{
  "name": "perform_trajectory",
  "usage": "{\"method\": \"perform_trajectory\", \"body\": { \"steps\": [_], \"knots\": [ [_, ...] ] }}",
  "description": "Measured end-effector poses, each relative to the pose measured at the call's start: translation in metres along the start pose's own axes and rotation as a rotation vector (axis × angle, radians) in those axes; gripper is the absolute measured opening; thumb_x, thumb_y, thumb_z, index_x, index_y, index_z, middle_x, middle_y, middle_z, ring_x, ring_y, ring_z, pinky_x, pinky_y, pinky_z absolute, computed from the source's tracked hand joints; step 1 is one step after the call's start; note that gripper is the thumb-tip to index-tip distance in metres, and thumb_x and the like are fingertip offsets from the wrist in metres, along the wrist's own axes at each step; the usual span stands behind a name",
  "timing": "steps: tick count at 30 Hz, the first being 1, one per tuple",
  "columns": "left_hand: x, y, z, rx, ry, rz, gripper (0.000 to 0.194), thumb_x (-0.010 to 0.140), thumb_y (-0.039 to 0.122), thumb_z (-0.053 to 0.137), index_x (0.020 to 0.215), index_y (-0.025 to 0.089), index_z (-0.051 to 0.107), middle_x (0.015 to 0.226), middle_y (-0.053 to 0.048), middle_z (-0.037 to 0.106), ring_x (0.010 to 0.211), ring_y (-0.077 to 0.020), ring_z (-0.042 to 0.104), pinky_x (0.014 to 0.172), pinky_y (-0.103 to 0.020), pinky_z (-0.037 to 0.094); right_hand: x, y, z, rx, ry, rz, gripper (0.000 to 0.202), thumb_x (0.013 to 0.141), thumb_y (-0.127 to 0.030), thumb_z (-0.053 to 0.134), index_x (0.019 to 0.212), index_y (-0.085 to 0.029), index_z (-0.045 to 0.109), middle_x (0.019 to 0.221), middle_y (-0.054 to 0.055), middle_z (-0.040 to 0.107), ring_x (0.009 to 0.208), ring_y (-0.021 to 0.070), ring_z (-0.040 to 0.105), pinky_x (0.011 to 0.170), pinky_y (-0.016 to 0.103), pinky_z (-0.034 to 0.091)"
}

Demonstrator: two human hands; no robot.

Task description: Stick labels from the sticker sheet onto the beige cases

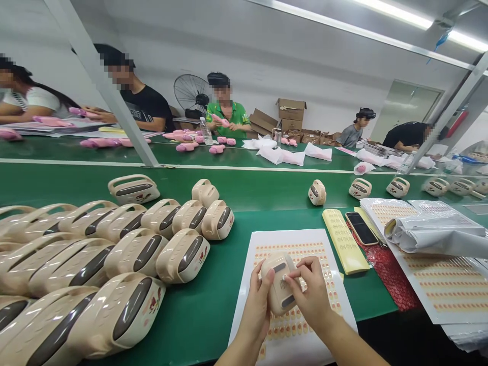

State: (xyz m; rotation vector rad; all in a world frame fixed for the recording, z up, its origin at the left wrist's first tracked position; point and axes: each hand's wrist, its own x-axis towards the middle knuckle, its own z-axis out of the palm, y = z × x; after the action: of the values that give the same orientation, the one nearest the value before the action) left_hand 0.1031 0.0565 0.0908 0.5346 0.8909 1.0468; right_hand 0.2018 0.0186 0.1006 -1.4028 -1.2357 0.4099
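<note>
The left hand (260, 292) grips a rounded beige plastic case (281, 297), grey-striped face upward, seemingly steadying it for the right hand (310, 292), pinched against it; below, a white sticker sheet (290, 237); leftward, similar cases (183, 256) line the green counter (213, 305).

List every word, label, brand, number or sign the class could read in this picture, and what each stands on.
No text can be read with certainty.
Held beige case: small dark print, too small to read.
Black T-shirt: pale print, too blurred.
Yellow strip: rows of faint marks, too small to tell whether letters.
Sticker sheet: orange marks, too small to make out.
</note>
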Motion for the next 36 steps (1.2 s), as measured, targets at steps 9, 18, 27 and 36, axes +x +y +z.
{"method": "perform_trajectory", "body": {
  "steps": [9,18,27,36],
  "knots": [
    [-0.009,0.004,0.007,0.043,0.005,-0.015,0.052,0.066,0.055,0.064,0.107,0.026,0.051,0.102,-0.003,0.060,0.095,-0.0237,0.059,0.072,-0.031,0.050,0.017,0.012,-0.043,0.187,0.284,0.089,0.015,0.082,-0.036,0.050,0.078,-0.021,0.052,0.075,0.001,0.051,0.070,0.0150,0.051,0.066,0.030,0.045],
    [-0.008,-0.005,0.003,0.103,0.052,0.221,0.072,0.062,0.053,0.069,0.123,0.030,0.037,0.115,-0.005,0.052,0.109,-0.0254,0.049,0.083,-0.030,0.044,-0.021,0.005,-0.017,-0.051,-0.036,-0.071,0.022,0.079,-0.016,0.051,0.098,-0.024,0.050,0.082,0.002,0.062,0.074,0.0164,0.057,0.066,0.030,0.045],
    [-0.009,-0.011,-0.003,0.176,0.148,0.396,0.076,0.060,0.053,0.069,0.124,0.028,0.035,0.123,-0.009,0.046,0.110,-0.0282,0.049,0.082,-0.032,0.044,-0.024,0.013,0.006,0.023,0.073,0.032,0.029,0.074,-0.015,0.056,0.100,-0.024,0.047,0.079,0.002,0.060,0.071,0.0171,0.055,0.065,0.031,0.046],
    [-0.011,-0.011,-0.001,0.148,0.137,0.524,0.075,0.057,0.047,0.073,0.119,0.027,0.037,0.131,-0.011,0.040,0.116,-0.0313,0.045,0.083,-0.033,0.045,-0.024,0.019,0.020,0.203,0.107,0.163,0.016,0.080,-0.026,0.050,0.094,-0.023,0.043,0.073,0.001,0.057,0.063,0.0152,0.055,0.056,0.027,0.045]
  ]
}}
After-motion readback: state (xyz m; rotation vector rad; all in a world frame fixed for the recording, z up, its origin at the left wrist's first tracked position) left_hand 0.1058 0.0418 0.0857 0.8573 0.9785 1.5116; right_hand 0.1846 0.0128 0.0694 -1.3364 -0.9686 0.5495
